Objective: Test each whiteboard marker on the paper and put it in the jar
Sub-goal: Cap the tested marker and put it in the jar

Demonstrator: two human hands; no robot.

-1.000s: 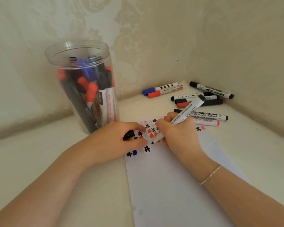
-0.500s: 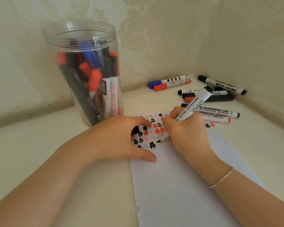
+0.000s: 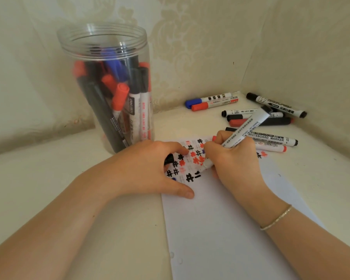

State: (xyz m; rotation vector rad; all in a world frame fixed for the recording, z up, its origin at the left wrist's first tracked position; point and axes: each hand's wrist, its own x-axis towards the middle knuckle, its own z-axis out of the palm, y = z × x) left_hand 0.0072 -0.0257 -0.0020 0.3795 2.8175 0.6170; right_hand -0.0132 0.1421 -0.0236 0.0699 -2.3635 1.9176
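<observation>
Right hand (image 3: pixel 234 158) grips a slim white marker (image 3: pixel 245 128) tip-down on smooth paper (image 3: pixel 220 229) — left hand (image 3: pixel 150 168) curls around a black cap (image 3: pixel 168 158).

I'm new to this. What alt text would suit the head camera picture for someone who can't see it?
A right hand writes with a black marker on paper covered in red and black hash marks, while the left hand steadies the sheet and holds a black cap. A clear jar of markers stands to the left; loose markers lie behind.

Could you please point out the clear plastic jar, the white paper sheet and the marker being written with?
Clear plastic jar (image 3: pixel 104 37): head view, threaded rim.
White paper sheet (image 3: pixel 220 229): head view, blank middle.
White-barrelled black marker (image 3: pixel 249 126): head view, printed barrel.
</observation>
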